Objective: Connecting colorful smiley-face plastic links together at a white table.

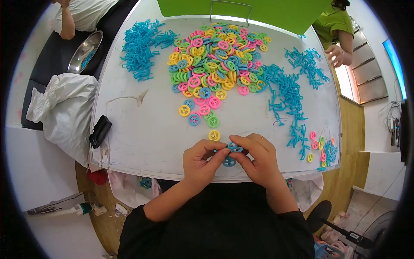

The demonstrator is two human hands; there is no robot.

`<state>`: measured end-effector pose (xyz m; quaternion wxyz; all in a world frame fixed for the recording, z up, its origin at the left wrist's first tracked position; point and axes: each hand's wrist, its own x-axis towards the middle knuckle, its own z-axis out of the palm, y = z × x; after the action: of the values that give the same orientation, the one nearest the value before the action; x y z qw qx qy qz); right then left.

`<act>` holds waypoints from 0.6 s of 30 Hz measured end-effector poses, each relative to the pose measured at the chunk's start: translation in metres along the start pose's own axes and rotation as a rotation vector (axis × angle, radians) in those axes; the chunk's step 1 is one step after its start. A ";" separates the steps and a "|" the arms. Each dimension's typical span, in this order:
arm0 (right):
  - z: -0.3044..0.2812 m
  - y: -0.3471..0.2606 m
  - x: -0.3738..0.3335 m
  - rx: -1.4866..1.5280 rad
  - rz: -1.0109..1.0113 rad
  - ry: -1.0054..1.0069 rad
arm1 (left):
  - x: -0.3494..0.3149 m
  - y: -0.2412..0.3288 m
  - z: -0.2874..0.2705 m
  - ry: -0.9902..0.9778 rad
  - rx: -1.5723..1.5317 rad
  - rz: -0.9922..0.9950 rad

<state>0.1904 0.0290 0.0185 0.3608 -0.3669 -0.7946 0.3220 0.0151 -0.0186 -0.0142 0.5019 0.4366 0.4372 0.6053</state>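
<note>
Near the table's front edge, my left hand (201, 161) and my right hand (260, 159) meet with fingertips close together. A small blue plastic wheel (235, 147) is pinched between the thumb and fingers of my right hand. My left thumb and forefinger close on a small blue piece, mostly hidden by the fingers. Just below the fingertips shows a second blue wheel (229, 162); whether it is joined to the pinched parts, I cannot tell. A yellow wheel (214, 135) lies on the white table (142, 142) just beyond my left fingers.
A large heap of coloured wheels (220, 56) covers the far middle. Blue plastic clips lie in a left pile (140, 49) and a right pile (286, 93). A black case (100, 131) sits at the left edge. Another person's hand (337, 56) is at far right.
</note>
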 end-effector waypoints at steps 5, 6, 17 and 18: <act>0.007 -0.007 -0.005 -0.022 0.058 0.043 | -0.002 -0.002 0.002 0.049 0.016 -0.032; 0.007 -0.007 -0.005 0.056 0.113 0.045 | -0.002 -0.003 0.000 0.023 0.078 0.036; -0.032 0.022 -0.012 -0.127 0.045 0.366 | 0.008 0.004 0.004 0.009 -0.103 -0.199; -0.039 0.020 -0.014 -0.338 -0.034 0.397 | 0.012 0.004 0.003 0.031 -0.136 -0.259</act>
<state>0.2354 0.0381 0.0192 0.4485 -0.4646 -0.7569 0.1006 0.0156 -0.0065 -0.0085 0.5975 0.3321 0.4556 0.5702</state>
